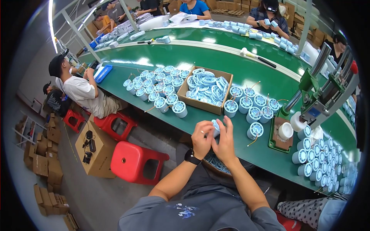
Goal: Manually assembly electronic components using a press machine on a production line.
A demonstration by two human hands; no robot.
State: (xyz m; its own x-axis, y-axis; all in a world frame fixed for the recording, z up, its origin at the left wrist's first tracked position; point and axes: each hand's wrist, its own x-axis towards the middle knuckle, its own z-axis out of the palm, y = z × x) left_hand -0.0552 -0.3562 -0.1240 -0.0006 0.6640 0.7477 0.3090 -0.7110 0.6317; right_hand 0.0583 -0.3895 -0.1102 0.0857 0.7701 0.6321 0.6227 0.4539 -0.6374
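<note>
Close to the table's front edge, both my hands hold a small light-blue plastic part (216, 125), mostly covered by fingers. My left hand (202, 141), with a dark watch on its wrist, grips it from one side. On the other side my right hand (225, 141) has its fingers bent round it. Just beyond them a cardboard box (202, 106) is full of light-blue plastic rings and discs. Round light-blue housings (179, 109) with thin wires stand left of the box, and more housings (255, 130) stand to its right. Below my hands, a container (217, 162) of light-blue pieces sits near my lap.
A green hand press (283, 133) with a white round fixture stands at the right, beside many stacked housings (306, 157). A hammer (259, 57) lies across the table's far strip. Red stools (133, 161) and a cardboard box (98, 154) stand left. Co-workers sit around the tables.
</note>
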